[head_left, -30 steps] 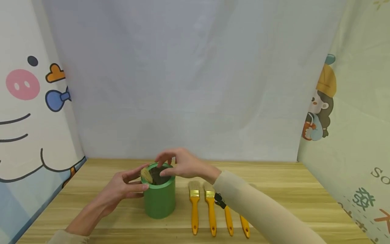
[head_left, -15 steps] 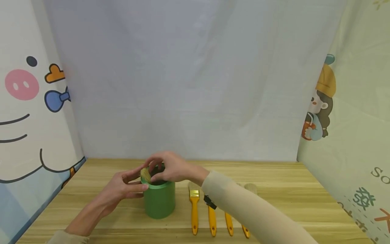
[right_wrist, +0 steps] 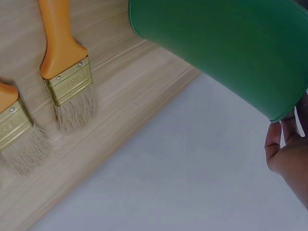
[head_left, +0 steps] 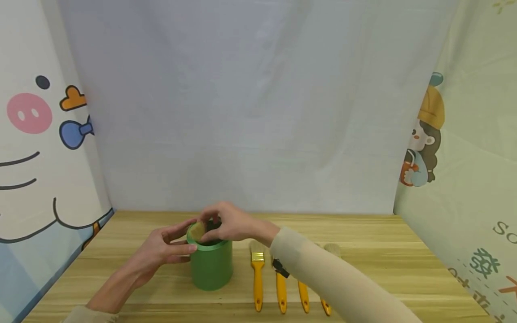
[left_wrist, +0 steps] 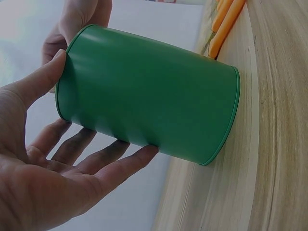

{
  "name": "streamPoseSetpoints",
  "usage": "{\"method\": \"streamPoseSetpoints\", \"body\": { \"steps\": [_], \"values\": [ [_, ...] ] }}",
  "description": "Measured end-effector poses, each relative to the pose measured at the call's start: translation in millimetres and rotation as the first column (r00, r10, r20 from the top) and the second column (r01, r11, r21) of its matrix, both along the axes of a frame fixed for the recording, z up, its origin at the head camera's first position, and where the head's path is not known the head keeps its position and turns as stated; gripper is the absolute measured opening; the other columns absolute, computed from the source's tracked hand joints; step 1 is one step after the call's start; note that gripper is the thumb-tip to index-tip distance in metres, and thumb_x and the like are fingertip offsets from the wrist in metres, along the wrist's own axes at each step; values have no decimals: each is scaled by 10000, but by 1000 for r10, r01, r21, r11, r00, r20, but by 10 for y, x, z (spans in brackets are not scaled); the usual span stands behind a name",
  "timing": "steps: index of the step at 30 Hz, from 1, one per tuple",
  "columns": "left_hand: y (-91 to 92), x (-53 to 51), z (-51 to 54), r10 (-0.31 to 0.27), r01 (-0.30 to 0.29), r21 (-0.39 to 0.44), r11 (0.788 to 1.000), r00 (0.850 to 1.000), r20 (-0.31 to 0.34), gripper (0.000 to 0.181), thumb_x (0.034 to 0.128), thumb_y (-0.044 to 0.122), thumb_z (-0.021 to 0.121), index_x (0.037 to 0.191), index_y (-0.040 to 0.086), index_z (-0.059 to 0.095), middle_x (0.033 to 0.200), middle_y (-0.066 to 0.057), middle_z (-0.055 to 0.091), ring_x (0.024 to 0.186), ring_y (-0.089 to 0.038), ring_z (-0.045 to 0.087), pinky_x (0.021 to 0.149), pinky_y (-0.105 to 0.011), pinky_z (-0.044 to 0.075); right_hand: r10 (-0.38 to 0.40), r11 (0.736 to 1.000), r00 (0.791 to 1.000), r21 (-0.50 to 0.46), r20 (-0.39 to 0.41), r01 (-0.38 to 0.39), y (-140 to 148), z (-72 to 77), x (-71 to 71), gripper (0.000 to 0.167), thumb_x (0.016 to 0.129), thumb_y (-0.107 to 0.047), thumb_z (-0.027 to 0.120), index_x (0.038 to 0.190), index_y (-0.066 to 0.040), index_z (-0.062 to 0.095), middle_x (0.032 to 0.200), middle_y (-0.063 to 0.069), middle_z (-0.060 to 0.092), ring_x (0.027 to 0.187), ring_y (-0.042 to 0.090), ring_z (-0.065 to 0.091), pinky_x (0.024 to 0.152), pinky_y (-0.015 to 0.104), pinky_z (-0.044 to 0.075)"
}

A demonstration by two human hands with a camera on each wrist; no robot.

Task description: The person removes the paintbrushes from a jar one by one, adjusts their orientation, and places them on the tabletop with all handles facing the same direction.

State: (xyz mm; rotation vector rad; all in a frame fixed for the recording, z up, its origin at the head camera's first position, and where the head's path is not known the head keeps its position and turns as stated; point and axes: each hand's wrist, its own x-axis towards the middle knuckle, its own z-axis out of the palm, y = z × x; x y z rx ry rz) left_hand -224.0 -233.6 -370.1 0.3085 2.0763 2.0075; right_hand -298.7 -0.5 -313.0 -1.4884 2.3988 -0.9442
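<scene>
A green cylindrical container (head_left: 212, 269) stands upright on the table. My left hand (head_left: 161, 244) grips its left side; in the left wrist view the thumb is at the rim and the fingers lie along the wall of the container (left_wrist: 149, 91). Pale bristles of a paintbrush (head_left: 197, 231) show at the opening, against the left of the rim; the rest of that brush is hidden inside. My right hand (head_left: 228, 224) reaches over the rim and pinches the brush by its bristles. In the right wrist view, my right hand (right_wrist: 288, 154) is partly cut off by the edge.
Several paintbrushes with orange handles lie in a row right of the container, bristles away from me; the nearest is a brush (head_left: 258, 278). My right forearm (head_left: 323, 269) covers parts of the others. A white cloth (head_left: 254, 112) hangs behind the table (head_left: 383, 260).
My right hand has moved left across the opening and taken hold of the brush in the container. The bristles have turned and shifted slightly right. My left hand has stayed in place.
</scene>
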Motion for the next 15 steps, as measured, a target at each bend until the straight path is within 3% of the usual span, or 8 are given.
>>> {"method": "streamPoseSetpoints", "body": {
  "steps": [7, 15],
  "values": [
    [-2, -2, 0, -5, 5, -10, 1000, 1000, -5, 823, 970, 145, 785, 1661, 101, 341, 1702, -219, 242, 1368, -396, 545, 970, -500, 590, -63, 996, 993, -63, 97, 70, 55, -25, 29, 305, 940, -62, 814, 1229, -65, 717, 979, 34, 766, 851, 62, 676, 753, 214, 566],
    [0, -2, -12, 16, -16, -11, 1000, 1000, -13, 837, 948, 125, 803, 1649, 60, 350, 1683, -239, 276, 1301, -314, 602, 956, -487, 598, -111, 984, 992, -131, 52, 117, 138, -109, 20, 345, 941, -93, 808, 1264, -28, 707, 974, 22, 750, 815, 96, 671, 743, 212, 556]
  ]
}}
